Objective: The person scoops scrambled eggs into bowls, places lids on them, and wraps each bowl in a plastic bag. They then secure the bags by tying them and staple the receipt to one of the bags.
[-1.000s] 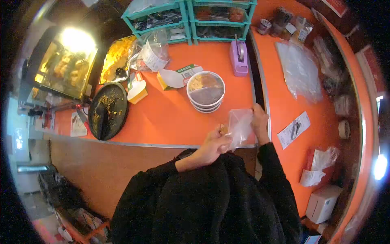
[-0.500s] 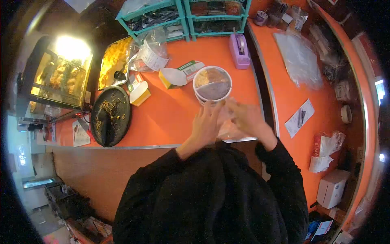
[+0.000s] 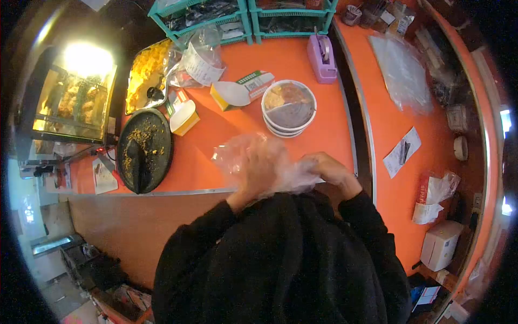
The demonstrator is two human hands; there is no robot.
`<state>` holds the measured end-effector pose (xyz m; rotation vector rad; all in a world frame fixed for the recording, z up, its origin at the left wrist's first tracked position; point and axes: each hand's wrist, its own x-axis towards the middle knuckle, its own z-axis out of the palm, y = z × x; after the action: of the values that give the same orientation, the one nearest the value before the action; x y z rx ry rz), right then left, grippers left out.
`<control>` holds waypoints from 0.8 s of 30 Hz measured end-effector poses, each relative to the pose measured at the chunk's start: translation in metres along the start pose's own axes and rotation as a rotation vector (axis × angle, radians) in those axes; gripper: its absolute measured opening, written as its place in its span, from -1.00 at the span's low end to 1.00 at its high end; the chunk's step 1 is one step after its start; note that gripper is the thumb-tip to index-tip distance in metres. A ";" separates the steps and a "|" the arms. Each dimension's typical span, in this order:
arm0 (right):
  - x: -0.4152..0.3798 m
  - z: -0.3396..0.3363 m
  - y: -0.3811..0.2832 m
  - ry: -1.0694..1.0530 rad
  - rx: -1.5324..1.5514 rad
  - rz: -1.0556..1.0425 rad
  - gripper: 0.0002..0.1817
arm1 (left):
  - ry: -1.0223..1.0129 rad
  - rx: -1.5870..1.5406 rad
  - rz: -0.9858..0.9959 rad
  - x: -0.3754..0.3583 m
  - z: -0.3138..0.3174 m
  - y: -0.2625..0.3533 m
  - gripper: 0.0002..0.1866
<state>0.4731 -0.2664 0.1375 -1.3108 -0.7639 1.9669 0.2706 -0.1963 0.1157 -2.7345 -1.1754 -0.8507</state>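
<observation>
A clear plastic bag (image 3: 229, 154) is spread between my hands at the table's front edge, close to my body. My left hand (image 3: 259, 171) is at the bag's left part, blurred, with plastic over its fingers; whether they are closed cannot be made out. At the other side my right hand (image 3: 333, 170) pinches the bunched plastic. Just beyond the hands stands a short stack of round white tubs (image 3: 288, 131). The top tub has a see-through lid (image 3: 290, 102), with brownish food in one half and something dark greyish in the other.
Open yellow-and-green cartons (image 3: 229, 97) lie left of the tubs, near a dark round board (image 3: 145, 154) with crumbs. A purple tape dispenser (image 3: 322, 62) stands behind, before teal baskets (image 3: 253, 21). A lit food case (image 3: 75, 102) is at left. Flat plastic bags (image 3: 402, 73) lie on the right counter.
The clear bag has come into fuller view and spread out to the left. My hands have moved apart and down from the tubs. The view has shifted slightly.
</observation>
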 end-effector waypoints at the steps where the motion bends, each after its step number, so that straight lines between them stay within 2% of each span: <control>1: -0.013 0.008 -0.012 0.011 0.114 -0.070 -0.66 | -0.130 0.085 -0.002 0.012 0.002 -0.015 -0.67; 2: -0.025 0.016 -0.023 0.022 0.223 -0.146 -0.69 | -0.341 -0.135 -0.173 0.012 0.008 -0.034 -0.72; 3: -0.031 0.019 -0.028 0.035 0.336 -0.222 -0.72 | -0.405 -0.153 -0.219 0.007 0.009 -0.046 -0.72; 5: -0.012 -0.021 0.010 0.527 -0.573 -0.315 -0.73 | -0.545 -0.191 -0.311 -0.007 0.007 -0.061 -0.73; 6: -0.005 -0.039 0.027 0.762 -1.032 -0.344 -0.73 | -0.514 -0.239 -0.326 -0.010 0.000 -0.063 -0.73; 9: -0.005 -0.058 0.034 0.974 -1.207 -0.036 -0.77 | -0.376 -0.429 -0.386 -0.004 -0.025 -0.050 -0.69; 11: 0.009 -0.050 0.039 0.768 -0.832 0.006 -0.75 | -0.243 -0.610 -0.469 -0.003 -0.027 -0.010 -0.65; 12: 0.018 -0.041 0.040 0.666 -0.643 0.025 -0.74 | -0.070 -0.716 -0.486 -0.004 -0.025 0.006 -0.60; 14: 0.007 0.012 0.020 0.398 -0.059 -0.298 -0.62 | -0.106 -0.669 -0.536 0.002 -0.013 0.016 -0.62; 15: 0.002 0.021 0.021 0.234 0.206 -0.277 -0.61 | -0.126 -0.649 -0.558 0.002 -0.006 0.018 -0.63; 17: -0.012 0.021 0.021 -0.074 0.722 -0.258 -0.58 | -0.262 -0.525 -0.346 -0.008 0.008 -0.017 -0.71; 19: -0.021 0.007 0.025 0.013 0.413 -0.413 -0.54 | -0.194 -0.426 -0.358 -0.013 0.018 -0.041 -0.78; 21: -0.023 -0.011 0.036 0.123 0.111 -0.533 -0.51 | -0.498 -0.778 -0.762 -0.014 0.012 -0.054 -0.81; 22: -0.024 -0.018 0.044 0.173 -0.041 -0.577 -0.49 | -0.585 -1.023 -1.011 -0.010 0.003 -0.047 -0.81; 23: -0.022 -0.025 0.050 0.296 -0.280 -0.538 -0.48 | -0.668 -1.254 -1.272 -0.005 -0.003 -0.041 -0.81; 24: -0.020 -0.032 0.057 0.413 -0.517 -0.479 -0.46 | -0.703 -1.479 -1.294 -0.010 -0.005 -0.043 -0.79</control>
<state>0.4981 -0.3139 0.0952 -1.5712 -1.2808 1.1083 0.2338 -0.1734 0.1077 -2.6884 -4.0358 -1.0099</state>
